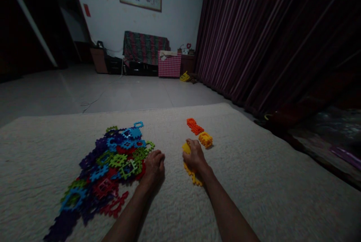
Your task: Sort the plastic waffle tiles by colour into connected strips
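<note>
Over pale matting (239, 181), your right hand (194, 155) is gripping, seemingly placing, a yellow piece (186, 148), needing gentle release; left hand (154, 166) curling, hold unclear.

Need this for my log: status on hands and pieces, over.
Right hand gripping yellow piece. Left hand beside mixed pile. Possible obstacle: yellow cube, beyond right hand.
</note>
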